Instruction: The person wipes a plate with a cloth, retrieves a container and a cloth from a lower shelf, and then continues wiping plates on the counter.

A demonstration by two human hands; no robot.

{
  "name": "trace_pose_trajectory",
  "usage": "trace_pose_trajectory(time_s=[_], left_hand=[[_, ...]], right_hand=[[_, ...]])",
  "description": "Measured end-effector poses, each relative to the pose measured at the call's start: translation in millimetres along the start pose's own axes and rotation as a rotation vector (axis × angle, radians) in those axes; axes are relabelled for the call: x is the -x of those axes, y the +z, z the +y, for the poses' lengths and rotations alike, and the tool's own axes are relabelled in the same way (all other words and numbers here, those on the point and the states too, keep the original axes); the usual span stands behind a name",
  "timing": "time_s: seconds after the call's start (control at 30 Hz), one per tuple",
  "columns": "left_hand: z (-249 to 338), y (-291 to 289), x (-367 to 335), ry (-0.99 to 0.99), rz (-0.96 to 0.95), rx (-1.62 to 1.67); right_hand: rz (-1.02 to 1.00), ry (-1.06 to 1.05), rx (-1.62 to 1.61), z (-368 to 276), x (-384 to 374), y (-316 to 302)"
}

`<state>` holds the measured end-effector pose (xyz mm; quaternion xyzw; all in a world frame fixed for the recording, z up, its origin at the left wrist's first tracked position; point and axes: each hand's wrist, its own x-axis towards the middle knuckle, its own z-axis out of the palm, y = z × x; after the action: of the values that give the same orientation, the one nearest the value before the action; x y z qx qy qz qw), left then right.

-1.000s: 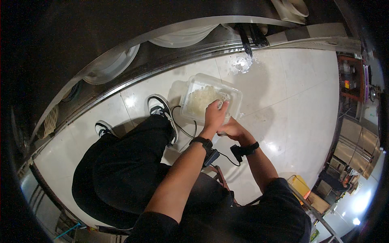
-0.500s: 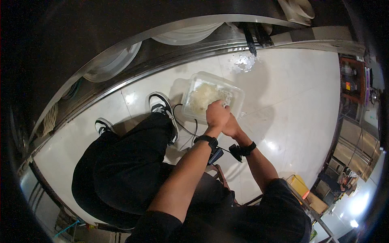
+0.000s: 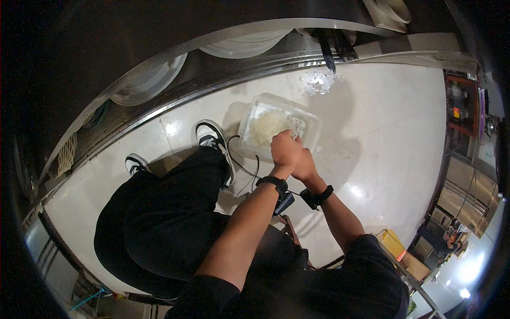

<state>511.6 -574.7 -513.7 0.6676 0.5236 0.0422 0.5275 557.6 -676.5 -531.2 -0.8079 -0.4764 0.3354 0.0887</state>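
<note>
The work is judged to be partway through: a broad pale mass [image 3: 268,127] is already gathered in the clear plastic tub [image 3: 314,127], while a small pale clump [image 3: 294,134] at the fingertips is not yet let go. How much is left cannot be told, since the insides of both hands are hidden.

The tub is set on the tiled floor [image 3: 382,111], turned slightly askew, with its upper-left corner pointed toward the metal shelf unit [image 3: 212,72]. The mass is spread over the left and middle parts of the tub; toward the right edge, more of the bare wall is shown. It is seen as whitish to faintly yellow, wet-looking and loosely heaped; whether it is made of strands or grains cannot be made out.

The left hand [image 3: 286,150] is held over the tub's near edge, toward the right corner, with its fingers curled in, and the clump seems to be gripped by it. The right hand [image 3: 305,167] is pressed close against the left from the right side; its fingers are largely covered, so whether anything is grasped there cannot be told. A dark band [image 3: 319,196] is worn on the right wrist.
</note>
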Motion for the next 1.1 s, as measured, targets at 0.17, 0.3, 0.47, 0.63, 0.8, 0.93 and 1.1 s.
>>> trace_pose_trajectory(time_s=[0.17, 0.3, 0.47, 0.63, 0.8, 0.93, 1.1], left_hand=[[19, -7, 8, -0.023, -0.059, -0.009], [18, 3, 13, 0.074, 0.020, 0.081], [15, -8, -8, -0.073, -0.268, 0.706], [-4, -35, -11, 0.009, -0.466, 0.643], [-9, -48, 0, 0.102, -0.436, 0.160], [15, -59, 23, 0.639, -0.170, -0.099], [59, -96, 28, 0.471, -0.308, 0.325]], right_hand=[[0.037, 0.026, 0.035, -5, 9, -16], [0.047, 0.066, -0.051, -3, 17, -24], [0.235, 0.155, -0.869, -7, 32, -54], [0.354, 0.220, -1.334, 7, 43, -63], [0.499, 0.167, -1.445, -13, 47, -87], [0.479, 0.040, -1.687, -32, 54, -106], [0.438, 0.027, -1.786, -54, 60, -130]])
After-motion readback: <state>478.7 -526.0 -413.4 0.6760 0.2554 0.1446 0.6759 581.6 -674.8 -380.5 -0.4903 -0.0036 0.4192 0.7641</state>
